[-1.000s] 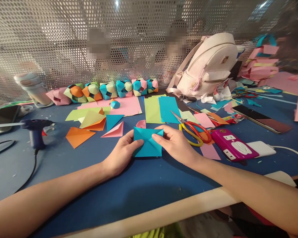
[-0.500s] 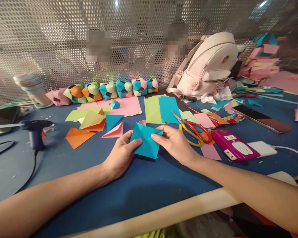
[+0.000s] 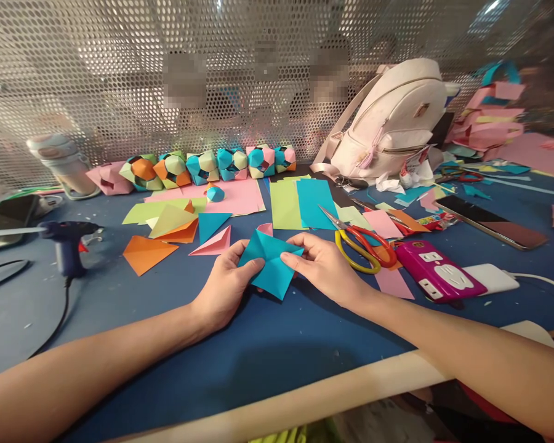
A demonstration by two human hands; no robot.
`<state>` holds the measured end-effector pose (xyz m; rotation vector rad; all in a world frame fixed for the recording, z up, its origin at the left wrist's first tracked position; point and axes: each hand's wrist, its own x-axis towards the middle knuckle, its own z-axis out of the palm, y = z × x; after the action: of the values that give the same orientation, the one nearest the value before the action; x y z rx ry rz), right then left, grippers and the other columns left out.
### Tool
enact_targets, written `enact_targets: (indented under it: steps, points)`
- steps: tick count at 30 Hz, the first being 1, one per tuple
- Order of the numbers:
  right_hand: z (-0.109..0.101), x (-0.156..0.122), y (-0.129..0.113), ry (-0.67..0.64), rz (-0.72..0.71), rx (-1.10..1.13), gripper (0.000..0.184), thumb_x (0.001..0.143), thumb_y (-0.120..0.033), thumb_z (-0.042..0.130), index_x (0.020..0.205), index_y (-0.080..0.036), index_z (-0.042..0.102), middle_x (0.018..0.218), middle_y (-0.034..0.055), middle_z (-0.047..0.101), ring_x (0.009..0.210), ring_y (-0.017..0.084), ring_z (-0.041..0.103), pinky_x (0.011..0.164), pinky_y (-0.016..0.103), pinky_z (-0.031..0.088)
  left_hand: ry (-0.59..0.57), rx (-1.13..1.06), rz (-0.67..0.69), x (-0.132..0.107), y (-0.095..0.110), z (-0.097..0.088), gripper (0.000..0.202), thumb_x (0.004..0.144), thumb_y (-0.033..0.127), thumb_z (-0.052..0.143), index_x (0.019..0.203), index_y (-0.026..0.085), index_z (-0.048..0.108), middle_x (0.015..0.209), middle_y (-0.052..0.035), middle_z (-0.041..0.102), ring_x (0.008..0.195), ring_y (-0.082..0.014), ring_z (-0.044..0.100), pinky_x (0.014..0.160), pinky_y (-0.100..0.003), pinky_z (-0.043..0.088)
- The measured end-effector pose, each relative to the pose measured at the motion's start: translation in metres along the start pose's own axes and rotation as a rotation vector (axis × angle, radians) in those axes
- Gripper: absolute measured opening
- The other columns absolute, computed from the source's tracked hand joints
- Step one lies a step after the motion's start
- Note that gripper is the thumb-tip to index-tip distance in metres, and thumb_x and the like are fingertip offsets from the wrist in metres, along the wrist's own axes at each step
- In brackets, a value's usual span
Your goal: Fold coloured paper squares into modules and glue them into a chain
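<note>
A creased teal paper square is lifted off the blue table, turned so one corner points down. My left hand pinches its left edge with thumb on top. My right hand pinches its right edge, fingers closed on the paper. A pink folded triangle lies just left of my left hand, and scissors with red and yellow handles lie just right of my right hand.
A row of folded multicoloured paper units lines the perforated metal screen. Loose coloured sheets, an orange triangle, a glue gun, a magenta power strip, a phone and a pale backpack crowd the table.
The teal paper lay flat as a rectangle a second ago. Both hands have lifted and rotated it so a corner now points down.
</note>
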<state>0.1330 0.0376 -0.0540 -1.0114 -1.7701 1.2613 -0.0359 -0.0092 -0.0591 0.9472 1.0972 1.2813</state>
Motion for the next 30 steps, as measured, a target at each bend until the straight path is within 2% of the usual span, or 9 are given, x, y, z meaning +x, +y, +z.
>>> enact_targets:
  steps: [10, 15, 19, 30]
  points:
    - [-0.0002, -0.0002, -0.0014, 0.003, -0.014, 0.032, 0.022, 0.076, -0.037, 0.06, 0.081, -0.016, 0.053, 0.066, -0.0032, 0.049, 0.057, 0.009, 0.043, 0.052, 0.023, 0.036, 0.029, 0.059, 0.029, 0.0006, -0.0027, -0.0036, 0.017, 0.075, 0.028, 0.069, 0.083, 0.019, 0.058, 0.073, 0.0024, 0.062, 0.064, -0.01, 0.054, 0.061, -0.022, 0.046]
    - [0.0003, -0.001, -0.0024, -0.023, 0.022, 0.033, 0.024, 0.077, -0.038, 0.06, 0.084, -0.017, 0.053, 0.064, -0.0035, 0.051, 0.057, 0.011, 0.05, 0.054, 0.024, 0.04, 0.034, 0.058, 0.033, 0.001, -0.0015, -0.0026, 0.018, 0.074, 0.028, 0.069, 0.083, 0.018, 0.058, 0.07, 0.0029, 0.061, 0.06, -0.0098, 0.053, 0.056, -0.021, 0.044]
    - [0.0001, -0.0004, -0.0025, -0.032, 0.033, 0.034, 0.023, 0.077, -0.038, 0.06, 0.082, -0.017, 0.053, 0.061, -0.0046, 0.049, 0.055, 0.011, 0.05, 0.054, 0.024, 0.041, 0.038, 0.059, 0.031, 0.0004, 0.0002, -0.0016, 0.017, 0.073, 0.027, 0.07, 0.082, 0.019, 0.057, 0.068, 0.0038, 0.06, 0.058, -0.0094, 0.052, 0.054, -0.021, 0.044]
    - [-0.0014, -0.0003, 0.0027, -0.009, 0.02, 0.065, 0.026, 0.078, -0.038, 0.061, 0.091, -0.017, 0.053, 0.063, -0.0042, 0.053, 0.055, 0.011, 0.056, 0.054, 0.025, 0.044, 0.052, 0.019, 0.066, 0.0026, -0.0036, -0.0046, 0.019, 0.073, 0.027, 0.071, 0.087, 0.019, 0.061, 0.077, 0.0026, 0.064, 0.067, -0.0116, 0.057, 0.063, -0.022, 0.047]
